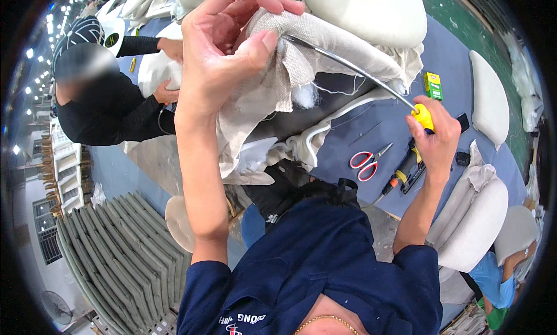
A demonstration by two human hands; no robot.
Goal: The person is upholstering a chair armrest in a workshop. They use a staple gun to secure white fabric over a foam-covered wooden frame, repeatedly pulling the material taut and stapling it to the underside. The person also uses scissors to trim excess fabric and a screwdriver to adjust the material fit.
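My right hand is closed round the yellow handle of a long screwdriver. Its metal shaft reaches up and left, and the tip meets the corner of a beige fabric cushion cover. That corner is pinched between the thumb and fingers of my left hand; whether the tip is inside the cloth I cannot tell. A tuft of white stuffing and loose threads hang from the cover's open side. Below, folds of white lining spill toward my body.
On the blue-grey table lie red-handled scissors, a black-and-orange power tool and a green-and-yellow box. Finished-looking cushions sit around the edge. A co-worker handles a pale cushion at left. Grey curved panels stand stacked lower left.
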